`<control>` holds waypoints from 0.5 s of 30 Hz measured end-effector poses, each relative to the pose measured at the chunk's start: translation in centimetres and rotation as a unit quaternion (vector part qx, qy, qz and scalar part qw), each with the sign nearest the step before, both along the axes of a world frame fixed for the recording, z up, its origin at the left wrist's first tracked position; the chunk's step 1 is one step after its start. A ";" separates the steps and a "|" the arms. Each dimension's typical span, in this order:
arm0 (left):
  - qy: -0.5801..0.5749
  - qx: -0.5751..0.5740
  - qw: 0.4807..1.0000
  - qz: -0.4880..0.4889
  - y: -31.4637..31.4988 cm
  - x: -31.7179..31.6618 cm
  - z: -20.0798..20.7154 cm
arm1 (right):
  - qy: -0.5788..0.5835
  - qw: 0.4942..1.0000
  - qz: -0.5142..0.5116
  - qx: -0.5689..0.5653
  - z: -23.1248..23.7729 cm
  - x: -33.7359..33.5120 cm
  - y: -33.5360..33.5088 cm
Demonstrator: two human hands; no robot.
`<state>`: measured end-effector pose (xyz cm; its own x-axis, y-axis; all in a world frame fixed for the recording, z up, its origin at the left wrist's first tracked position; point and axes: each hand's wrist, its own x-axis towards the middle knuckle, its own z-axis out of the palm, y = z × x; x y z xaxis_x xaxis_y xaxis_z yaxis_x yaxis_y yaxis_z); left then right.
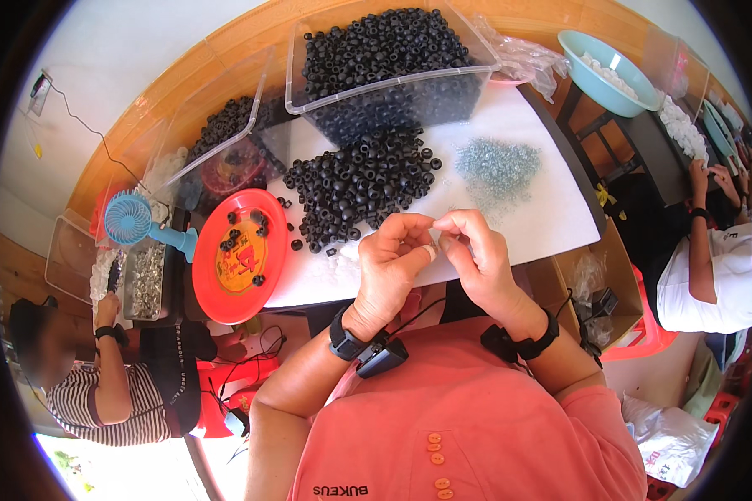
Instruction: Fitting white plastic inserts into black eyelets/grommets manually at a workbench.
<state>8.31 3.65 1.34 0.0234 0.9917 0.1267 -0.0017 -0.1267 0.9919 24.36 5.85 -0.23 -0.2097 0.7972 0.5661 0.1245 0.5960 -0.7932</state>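
Over the front edge of a white-covered table [560,221], my left hand [393,259] and my right hand [480,255] meet with thumbs and forefingers pinched. Whatever lies between the fingertips is too small to make out. Just beyond my left hand spreads a pile of round, hollow black pieces [359,179]. A heap of tiny clear, bluish pieces [500,167] lies beyond my right hand. Some small white bits [338,269] rest beside my left hand, partly hidden by it.
A large clear bin [368,104] of black pieces stands at the back. To the left are a red plate [267,221] with several black clusters and a blue fan [129,219]. A blue basin [572,50] sits far right. Other people work at both sides.
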 end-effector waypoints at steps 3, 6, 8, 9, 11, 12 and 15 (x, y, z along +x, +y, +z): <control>-0.009 -0.023 1.000 -0.008 -0.2 0.1 0.7 | 0.005 1.000 -0.006 0.019 -0.1 0.0 0.1; -0.017 -0.020 1.000 -0.009 -0.1 0.5 0.5 | 0.003 1.000 0.000 0.011 -0.1 0.0 0.1; -0.021 -0.007 1.000 -0.009 0.1 0.4 0.1 | 0.007 1.000 -0.008 0.026 -0.1 0.0 0.1; -0.021 -0.006 1.000 -0.006 0.2 0.3 0.0 | 0.007 1.000 -0.008 0.026 0.0 0.0 0.1; -0.021 -0.006 1.000 -0.004 0.3 0.1 -0.1 | 0.005 1.000 -0.011 0.024 0.1 0.0 0.0; -0.024 -0.017 1.000 0.008 0.2 0.1 0.0 | 0.005 1.000 -0.012 0.024 0.0 0.0 0.0; -0.039 -0.031 0.998 0.027 0.2 0.0 0.0 | 0.013 0.999 -0.028 0.032 -0.3 -0.1 0.0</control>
<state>8.35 3.84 1.39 -0.0380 0.9972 0.0648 -0.0738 -0.0675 0.9950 24.23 5.84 -0.49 -0.1514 0.7688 0.6213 0.1392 0.6388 -0.7566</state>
